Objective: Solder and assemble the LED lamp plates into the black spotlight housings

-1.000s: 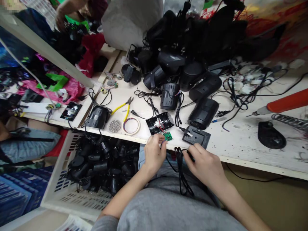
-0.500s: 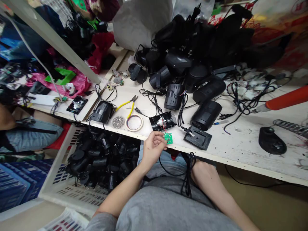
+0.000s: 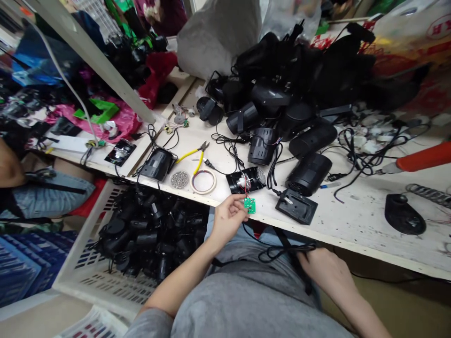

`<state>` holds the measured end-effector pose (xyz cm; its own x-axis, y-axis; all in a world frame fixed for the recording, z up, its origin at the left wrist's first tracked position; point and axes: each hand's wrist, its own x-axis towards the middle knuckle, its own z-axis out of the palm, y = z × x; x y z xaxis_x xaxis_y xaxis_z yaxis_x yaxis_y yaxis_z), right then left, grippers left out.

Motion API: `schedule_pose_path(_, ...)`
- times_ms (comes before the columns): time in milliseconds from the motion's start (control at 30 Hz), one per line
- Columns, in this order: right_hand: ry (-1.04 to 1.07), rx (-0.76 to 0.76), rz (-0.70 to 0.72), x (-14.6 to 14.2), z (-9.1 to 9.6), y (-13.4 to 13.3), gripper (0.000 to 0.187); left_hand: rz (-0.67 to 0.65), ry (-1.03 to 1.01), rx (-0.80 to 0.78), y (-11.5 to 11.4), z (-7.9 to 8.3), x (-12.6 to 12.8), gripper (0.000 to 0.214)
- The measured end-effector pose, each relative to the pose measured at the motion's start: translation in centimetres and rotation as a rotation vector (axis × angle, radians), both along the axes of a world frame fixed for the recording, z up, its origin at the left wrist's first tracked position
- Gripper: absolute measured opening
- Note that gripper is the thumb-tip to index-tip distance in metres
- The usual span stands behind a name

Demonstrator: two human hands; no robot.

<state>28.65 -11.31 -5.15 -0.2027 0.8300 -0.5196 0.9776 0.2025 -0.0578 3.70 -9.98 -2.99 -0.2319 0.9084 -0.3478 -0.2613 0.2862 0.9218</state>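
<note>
Green circuit board (image 3: 250, 205): components were too small for you to tell; your left hand (image 3: 229, 216) covered part of its left edge. Your right hand (image 3: 327, 268): fingertips were hidden, its hold on the black cable (image 3: 278, 250) unclear. Red-handled tool (image 3: 424, 157): was cut off at right. Co-worker's arm (image 3: 10, 166): was cut off at left.

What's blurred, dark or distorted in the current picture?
Head view: the green circuit board and left hand are fairly clear; the piled black housings at the back sink into deep shadow; the blue stack at lower left looks smeared and stretched.
</note>
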Motion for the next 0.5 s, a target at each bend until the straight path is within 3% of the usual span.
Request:
schedule_pose_path(267,0.283,-0.050,0.085,1.9,2.3,-0.2,0.032,-0.011,-0.050,-0.029,0.3,0.4,-0.2,0.037)
schedule_pose_path(400,0.109,-0.024,0.053,0.0,4.1,1.1,0.030,-0.001,-0.058,-0.055,0.4,0.5,-0.3,0.038)
schedule_pose_path(500,-0.032,-0.177,0.045,-2.2,4.7,1.3,0.030,0.000,-0.063,-0.061,0.4,0.5,-0.5,0.039)
